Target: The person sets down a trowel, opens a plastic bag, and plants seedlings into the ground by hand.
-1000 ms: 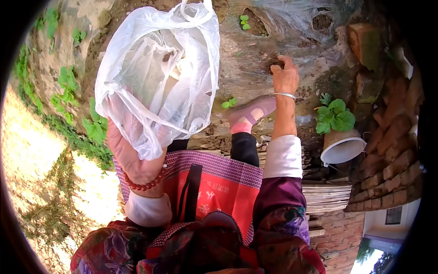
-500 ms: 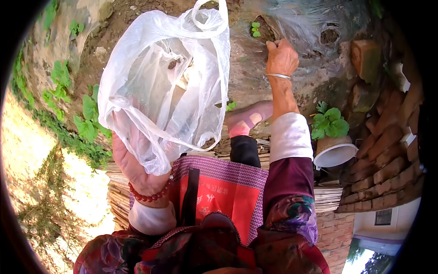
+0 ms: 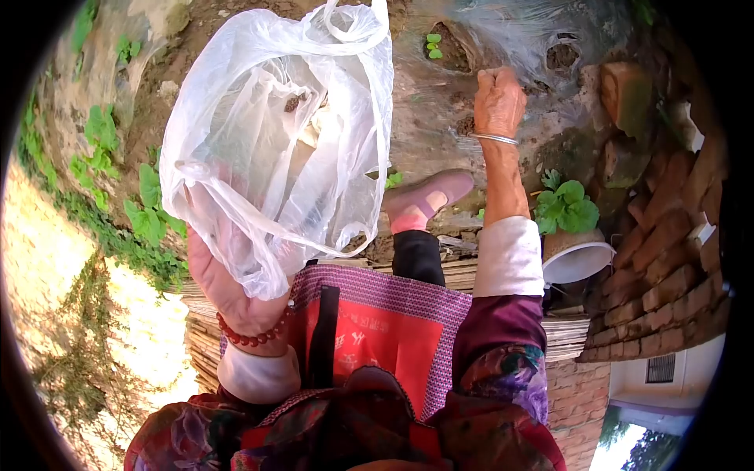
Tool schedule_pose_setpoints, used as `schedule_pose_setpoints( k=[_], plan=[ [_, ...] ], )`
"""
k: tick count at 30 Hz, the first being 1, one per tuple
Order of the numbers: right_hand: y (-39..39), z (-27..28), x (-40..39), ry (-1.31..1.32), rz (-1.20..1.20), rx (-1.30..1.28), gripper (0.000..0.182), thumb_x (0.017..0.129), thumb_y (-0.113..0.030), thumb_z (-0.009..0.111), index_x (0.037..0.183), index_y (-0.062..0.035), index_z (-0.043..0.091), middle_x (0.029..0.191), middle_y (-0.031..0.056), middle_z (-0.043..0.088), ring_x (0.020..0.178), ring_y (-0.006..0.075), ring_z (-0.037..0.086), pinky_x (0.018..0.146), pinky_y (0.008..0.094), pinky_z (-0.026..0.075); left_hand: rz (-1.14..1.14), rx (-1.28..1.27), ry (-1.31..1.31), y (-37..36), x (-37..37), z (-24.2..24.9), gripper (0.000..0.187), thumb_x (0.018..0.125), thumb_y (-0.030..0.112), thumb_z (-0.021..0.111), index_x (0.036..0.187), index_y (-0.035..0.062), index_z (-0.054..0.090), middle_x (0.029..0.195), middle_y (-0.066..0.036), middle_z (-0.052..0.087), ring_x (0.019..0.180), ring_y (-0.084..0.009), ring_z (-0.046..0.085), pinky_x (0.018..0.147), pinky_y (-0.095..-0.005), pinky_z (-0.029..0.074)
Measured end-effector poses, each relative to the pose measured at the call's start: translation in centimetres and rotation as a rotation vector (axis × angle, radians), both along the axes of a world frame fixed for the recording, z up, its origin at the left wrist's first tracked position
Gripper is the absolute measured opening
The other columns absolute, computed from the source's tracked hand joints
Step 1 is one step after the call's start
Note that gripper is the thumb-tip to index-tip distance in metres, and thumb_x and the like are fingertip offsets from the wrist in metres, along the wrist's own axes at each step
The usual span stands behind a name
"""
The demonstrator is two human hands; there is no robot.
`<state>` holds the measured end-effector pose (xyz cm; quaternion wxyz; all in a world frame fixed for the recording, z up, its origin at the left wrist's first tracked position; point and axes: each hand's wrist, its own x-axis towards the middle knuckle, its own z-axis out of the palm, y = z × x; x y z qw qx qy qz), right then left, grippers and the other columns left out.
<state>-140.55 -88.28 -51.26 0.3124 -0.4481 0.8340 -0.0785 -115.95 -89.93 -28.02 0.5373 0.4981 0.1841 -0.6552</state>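
My left hand, with a red bead bracelet, supports a thin white plastic bag from below. Its fingers show only faintly through the film. The bag's mouth gapes, and something pale and a small brown lump lie inside. To the right, my right hand, with silver bangles, is held over the film-covered soil, its fingers curled closed. What is in those fingers, if anything, is hidden. Just beyond it, a hole in the film has a small green seedling at its left edge.
Another hole lies farther right. A leafy plant grows by a white tub, near stacked bricks. My shoe stands on the soil. A red apron covers my lap. Green plants grow at left.
My right hand has drawn back from the hole and seedling, toward me and slightly right, its fingers still closed. The bag in my left hand has shifted slightly left.
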Motion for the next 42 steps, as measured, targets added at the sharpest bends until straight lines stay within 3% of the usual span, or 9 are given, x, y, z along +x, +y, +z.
schedule_pose_setpoints(
  k=[3, 8, 12, 18, 23, 28, 30, 33, 42],
  plan=[
    [0.1, -0.6, 1.2, 0.052, 0.052, -0.081, 0.02, 0.077, -0.021, 0.059, 0.076, -0.0019, 0.058, 0.072, 0.0196, 0.06, 0.071, 0.0376, 0.058, 0.064, 0.0434, 0.047, -0.012, -0.001, -0.008, -0.1, -0.2, 0.1, 0.042, 0.09, 0.031, 0.039, 0.123, 0.0069, 0.044, 0.124, -0.008, 0.048, 0.114, -0.0246, 0.045, 0.099, -0.0432, 0.033],
    [-0.3, -2.1, 2.1, 0.174, 0.009, 0.201, 0.028, 0.073, -0.031, 0.057, 0.077, -0.0036, 0.062, 0.074, 0.0208, 0.06, 0.072, 0.0401, 0.057, 0.067, 0.0461, 0.045, -0.031, -0.007, -0.027, -0.2, -0.2, 0.2, 0.042, 0.09, 0.032, 0.039, 0.123, 0.007, 0.045, 0.124, -0.008, 0.049, 0.113, -0.0248, 0.046, 0.098, -0.0432, 0.033],
    [0.0, -2.2, 2.0, 0.178, 0.033, 0.14, 0.02, 0.072, -0.022, 0.06, 0.068, -0.0022, 0.061, 0.072, 0.0204, 0.061, 0.069, 0.0368, 0.059, 0.062, 0.0443, 0.048, -0.046, -0.011, -0.03, -0.1, 0.0, 0.3, 0.042, 0.09, 0.032, 0.039, 0.123, 0.007, 0.045, 0.123, -0.008, 0.049, 0.113, -0.0249, 0.046, 0.098, -0.0432, 0.033],
    [4.5, -1.5, -0.9, -0.119, -0.373, -0.03, 0.018, 0.071, -0.018, 0.06, 0.074, -0.0011, 0.061, 0.071, 0.0186, 0.061, 0.062, 0.0315, 0.06, 0.059, 0.039, 0.048, -0.099, -0.019, -0.028, -0.3, 0.0, 0.3, 0.042, 0.09, 0.033, 0.039, 0.122, 0.0071, 0.045, 0.123, -0.008, 0.049, 0.112, -0.0252, 0.047, 0.097, -0.0432, 0.034],
    [9.7, 1.1, -2.5, -0.221, -0.719, 0.011, 0.015, 0.072, -0.01, 0.059, 0.078, 0.0036, 0.056, 0.062, 0.0086, 0.056, 0.051, 0.0145, 0.053, 0.05, 0.0303, 0.045, -0.175, -0.033, -0.041, -0.3, -0.7, 0.2, 0.042, 0.09, 0.033, 0.039, 0.122, 0.0071, 0.046, 0.122, -0.008, 0.05, 0.112, -0.0253, 0.047, 0.097, -0.0431, 0.034],
    [15.9, 0.4, -4.0, -0.283, -0.934, 0.129, 0.018, 0.074, -0.013, 0.059, 0.08, 0.0037, 0.054, 0.064, 0.0075, 0.055, 0.05, 0.0128, 0.051, 0.046, 0.0267, 0.043, -0.271, -0.055, -0.057, -0.6, -1.8, 0.2, 0.042, 0.09, 0.034, 0.039, 0.122, 0.0072, 0.046, 0.121, -0.008, 0.05, 0.111, -0.0255, 0.047, 0.096, -0.0431, 0.035],
    [18.1, 0.1, -4.2, -0.318, -1.102, -0.114, 0.02, 0.075, -0.01, 0.057, 0.087, 0.0045, 0.054, 0.066, 0.0076, 0.055, 0.051, 0.013, 0.051, 0.046, 0.0249, 0.042, -0.317, -0.069, -0.065, -0.7, -2.3, 0.1, 0.042, 0.09, 0.034, 0.039, 0.122, 0.0072, 0.046, 0.121, -0.008, 0.051, 0.111, -0.0256, 0.048, 0.096, -0.0431, 0.035],
    [22.0, 0.1, -5.0, -0.266, -1.241, -0.072, 0.023, 0.074, -0.007, 0.056, 0.093, 0.0052, 0.053, 0.069, 0.0081, 0.056, 0.052, 0.0137, 0.051, 0.045, 0.0238, 0.042, -0.284, -0.002, -0.113, -0.7, -2.9, -0.1, 0.042, 0.09, 0.034, 0.038, 0.121, 0.0075, 0.047, 0.121, -0.008, 0.051, 0.111, -0.0265, 0.048, 0.096, -0.0446, 0.034],
    [30.2, -0.5, -3.5, -0.163, -1.449, 0.201, 0.016, 0.073, -0.005, 0.059, 0.081, 0.0025, 0.047, 0.061, 0.0085, 0.054, 0.044, 0.0135, 0.047, 0.036, 0.0264, 0.034, -0.349, 0.006, -0.116, -1.1, -4.4, 0.0, 0.041, 0.09, 0.034, 0.036, 0.119, 0.0069, 0.048, 0.119, -0.01, 0.051, 0.11, -0.0277, 0.048, 0.096, -0.0462, 0.034]
  ],
)
